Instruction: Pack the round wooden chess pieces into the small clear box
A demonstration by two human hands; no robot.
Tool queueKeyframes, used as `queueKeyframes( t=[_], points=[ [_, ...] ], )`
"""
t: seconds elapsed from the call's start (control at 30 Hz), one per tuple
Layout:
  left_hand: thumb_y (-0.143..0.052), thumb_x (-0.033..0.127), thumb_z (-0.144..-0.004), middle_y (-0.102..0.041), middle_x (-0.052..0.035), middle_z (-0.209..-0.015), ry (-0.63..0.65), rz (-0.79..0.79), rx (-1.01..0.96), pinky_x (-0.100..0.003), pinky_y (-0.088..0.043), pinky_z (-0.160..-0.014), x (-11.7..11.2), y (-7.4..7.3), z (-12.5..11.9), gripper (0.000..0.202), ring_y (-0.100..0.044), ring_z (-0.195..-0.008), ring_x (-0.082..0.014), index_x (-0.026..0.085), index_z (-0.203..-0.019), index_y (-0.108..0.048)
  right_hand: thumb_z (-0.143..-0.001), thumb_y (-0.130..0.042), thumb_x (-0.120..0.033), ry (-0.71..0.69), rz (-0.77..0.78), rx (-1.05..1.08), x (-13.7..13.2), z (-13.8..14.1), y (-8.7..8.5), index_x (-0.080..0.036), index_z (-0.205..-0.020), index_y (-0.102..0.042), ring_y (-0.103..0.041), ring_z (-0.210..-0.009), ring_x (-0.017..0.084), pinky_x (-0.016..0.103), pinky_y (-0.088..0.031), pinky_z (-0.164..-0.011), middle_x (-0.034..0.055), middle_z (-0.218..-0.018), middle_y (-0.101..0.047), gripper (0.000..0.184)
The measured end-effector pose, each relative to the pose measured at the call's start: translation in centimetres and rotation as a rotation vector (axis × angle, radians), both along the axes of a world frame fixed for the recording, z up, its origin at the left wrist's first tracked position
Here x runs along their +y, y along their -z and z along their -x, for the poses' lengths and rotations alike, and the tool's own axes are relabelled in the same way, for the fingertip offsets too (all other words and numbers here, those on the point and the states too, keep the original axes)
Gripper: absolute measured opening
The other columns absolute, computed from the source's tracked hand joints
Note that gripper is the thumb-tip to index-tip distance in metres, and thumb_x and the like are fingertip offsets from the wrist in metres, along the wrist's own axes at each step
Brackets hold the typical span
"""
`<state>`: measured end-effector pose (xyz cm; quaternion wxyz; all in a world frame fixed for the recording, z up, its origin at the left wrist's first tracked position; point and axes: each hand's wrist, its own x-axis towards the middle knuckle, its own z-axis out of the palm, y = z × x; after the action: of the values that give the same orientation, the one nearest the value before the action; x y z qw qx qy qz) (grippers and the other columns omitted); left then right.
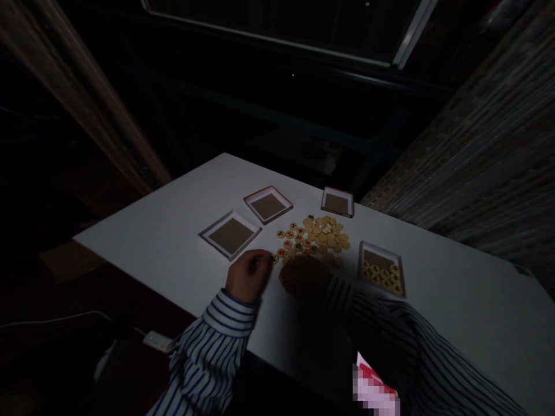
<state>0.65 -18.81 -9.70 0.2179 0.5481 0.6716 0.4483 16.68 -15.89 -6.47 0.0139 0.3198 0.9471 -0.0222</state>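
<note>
My left hand [248,276] is closed in a pinch at the near left edge of a loose pile. A round wooden xiangqi piece [274,259] shows at its fingertips. In deep shadow, my right hand [303,275] hangs low over the near side of the pile; its fingers are hidden. Beyond both hands, several xiangqi pieces [299,237] lie with red or black characters up. Farther right, a heap of pieces [327,231] mostly shows plain tan sides. Several pieces [384,278] with black marks sit in rows inside the right-hand shallow box [361,260].
Three more shallow boxes with brown bottoms stand on the white table [147,242]: a near left box [208,238], a far left box [288,207] and a far right box [337,214]. A white power strip [158,341] lies below the table's left edge. Curtains hang at both sides.
</note>
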Motion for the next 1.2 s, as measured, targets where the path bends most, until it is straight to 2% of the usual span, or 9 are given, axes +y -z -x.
queueKeyframes(
  t=[0.2,0.33,0.53,0.83,0.93,1.0,1.1,1.2],
  points=[
    [-0.049,0.035,-0.074,-0.064,-0.0028,-0.075,0.012,-0.047,0.053,-0.026,-0.046,-0.061,0.1,0.1,0.0,0.024,-0.057,-0.064,-0.0133,0.017,-0.081,-0.062,-0.082,-0.043,-0.036,0.033,0.019,0.066,1.2,-0.2,-0.7,-0.017,-0.085,-0.057,-0.051,-0.085,0.018,0.031,-0.037,-0.073,0.0076,-0.091,-0.058,0.024],
    [-0.049,0.033,-0.073,-0.065,-0.0026,-0.075,-0.001,-0.057,0.047,-0.025,-0.046,-0.062,0.1,0.4,0.0,0.022,-0.058,-0.064,-0.0132,0.017,-0.080,-0.063,-0.079,-0.045,-0.046,-0.012,0.041,0.028,2.1,-0.2,-1.1,-0.016,-0.088,-0.056,-0.048,-0.088,0.020,0.031,-0.035,-0.072,0.0084,-0.093,-0.057,0.033],
    [-0.050,0.034,-0.074,-0.065,-0.0022,-0.074,-0.016,-0.054,0.031,-0.025,-0.046,-0.059,0.2,0.7,0.1,0.022,-0.058,-0.062,-0.0126,0.017,-0.080,-0.063,-0.080,-0.044,-0.043,-0.044,0.038,-0.057,2.7,0.0,-0.8,-0.017,-0.086,-0.057,-0.049,-0.087,0.020,0.030,-0.035,-0.070,0.0076,-0.091,-0.058,0.030],
    [-0.050,0.031,-0.074,-0.065,-0.0032,-0.075,0.019,-0.069,0.044,-0.026,-0.047,-0.060,0.3,0.5,0.1,0.021,-0.058,-0.062,-0.0127,0.016,-0.081,-0.062,-0.078,-0.046,-0.042,-0.049,0.045,-0.019,3.1,-0.1,-0.3,-0.017,-0.085,-0.057,-0.050,-0.084,0.020,0.031,-0.035,-0.070,0.0079,-0.087,-0.059,0.029],
    [-0.050,0.030,-0.074,-0.065,-0.0031,-0.076,0.024,-0.089,0.041,-0.025,-0.047,-0.060,0.3,0.6,0.1,0.019,-0.058,-0.063,-0.0125,0.016,-0.081,-0.062,-0.073,-0.052,-0.044,0.000,0.149,0.081,3.4,-0.4,0.0,-0.017,-0.078,-0.058,-0.051,-0.081,0.019,0.031,-0.037,-0.069,0.0070,-0.082,-0.059,0.028],
    [-0.050,0.029,-0.075,-0.064,-0.0029,-0.076,0.043,-0.104,0.042,-0.025,-0.047,-0.059,0.2,0.5,0.1,0.018,-0.058,-0.062,-0.0120,0.017,-0.082,-0.061,-0.067,-0.058,-0.044,0.070,0.264,0.235,3.7,-0.6,0.1,-0.018,-0.077,-0.059,-0.052,-0.078,0.018,0.030,-0.038,-0.067,0.0054,-0.080,-0.060,0.028],
    [-0.051,0.027,-0.075,-0.064,-0.0034,-0.078,0.105,-0.155,0.061,-0.024,-0.048,-0.059,0.1,-0.1,0.0,0.017,-0.058,-0.064,-0.0119,0.017,-0.085,-0.061,-0.068,-0.058,-0.038,0.222,0.507,0.596,4.0,-0.8,0.2,-0.018,-0.083,-0.058,-0.054,-0.074,0.015,0.028,-0.040,-0.065,0.0035,-0.081,-0.061,0.025],
    [-0.052,0.023,-0.074,-0.063,-0.0049,-0.085,0.192,-0.234,0.115,-0.027,-0.049,-0.069,0.1,-1.0,-0.3,0.018,-0.059,-0.076,-0.0138,0.018,-0.089,-0.059,-0.067,-0.059,-0.033,0.332,0.806,0.887,4.1,-0.8,-0.2,-0.018,-0.081,-0.057,-0.055,-0.071,0.013,0.026,-0.042,-0.064,0.0019,-0.077,-0.061,0.020]
  ],
)
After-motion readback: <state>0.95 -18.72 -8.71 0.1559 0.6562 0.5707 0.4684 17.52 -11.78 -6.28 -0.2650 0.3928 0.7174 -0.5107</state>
